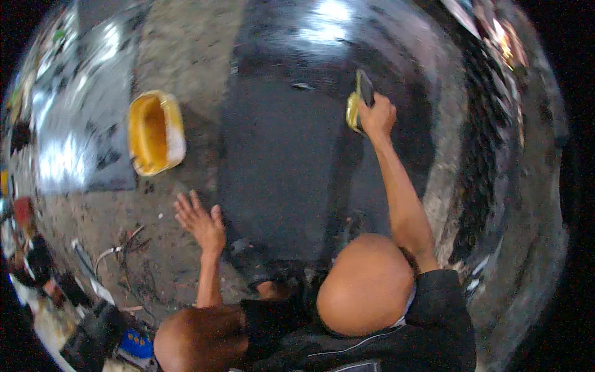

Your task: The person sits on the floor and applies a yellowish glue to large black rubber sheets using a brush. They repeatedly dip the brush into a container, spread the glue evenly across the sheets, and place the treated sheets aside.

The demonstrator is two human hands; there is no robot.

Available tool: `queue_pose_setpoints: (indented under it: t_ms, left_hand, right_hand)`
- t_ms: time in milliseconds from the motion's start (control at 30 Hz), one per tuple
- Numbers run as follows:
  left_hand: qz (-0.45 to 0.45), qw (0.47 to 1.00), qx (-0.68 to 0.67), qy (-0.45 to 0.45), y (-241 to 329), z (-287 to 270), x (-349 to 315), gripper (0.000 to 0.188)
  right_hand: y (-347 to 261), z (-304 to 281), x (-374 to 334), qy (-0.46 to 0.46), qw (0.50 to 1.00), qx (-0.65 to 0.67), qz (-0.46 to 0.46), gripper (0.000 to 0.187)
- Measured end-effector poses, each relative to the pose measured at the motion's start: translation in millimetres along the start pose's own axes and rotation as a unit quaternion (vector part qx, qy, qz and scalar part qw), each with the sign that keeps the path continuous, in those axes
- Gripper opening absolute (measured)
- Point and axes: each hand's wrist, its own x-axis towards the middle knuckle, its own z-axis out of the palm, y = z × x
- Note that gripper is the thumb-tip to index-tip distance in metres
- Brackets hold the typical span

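Note:
My right hand [379, 118] is closed around a flat dark-and-yellow hand tool [353, 113], whose exact kind I cannot make out. It is over the upper right part of a large black sheet [273, 167], which looks wet and shiny at its far end. My left hand [203, 226] is empty, its fingers spread, just left of the sheet's near left edge. Farther off on that side, a yellow open tub [137, 156] stands on the floor, its inside coated orange-yellow and its right wall whitish.
Another shiny dark sheet [87, 136] lies at the far left. Thin bent wires or twigs [124, 248] are on the dirty concrete floor at the lower left, near assorted clutter and a blue item [136, 344]. My bare knees [365, 285] are close to the black sheet's near edge.

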Motion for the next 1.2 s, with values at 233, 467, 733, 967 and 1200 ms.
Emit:
queue_pose_setpoints:
  t_ms: [233,467,733,967,1200]
  left_hand:
    - [0.007,0.989,-0.118,0.084,8.4,-2.3,1.2,0.063]
    - [0.001,0.988,-0.135,0.074,13.8,-5.1,2.1,0.062]
    - [0.019,0.995,-0.085,0.055,7.9,-1.9,-5.1,0.066]
    - [0.103,0.984,-0.123,-0.075,-21.7,-24.8,6.6,0.073]
    - [0.066,0.967,-0.101,-0.224,-56.4,-26.2,39.5,0.084]
  right_hand:
    - [-203.1,94.3,-2.0,-0.014,0.966,-0.002,-0.258,0.041]
    - [-229.5,66.0,-2.9,-0.116,0.92,-0.089,-0.364,0.027]
    - [-204.7,90.6,-33.3,-0.188,0.742,0.063,-0.641,0.023]
    - [-73.3,24.8,41.2,-0.264,0.735,-0.072,-0.62,0.042]
    - [195.8,-84.2,-10.2,-0.219,0.849,0.006,-0.481,0.033]
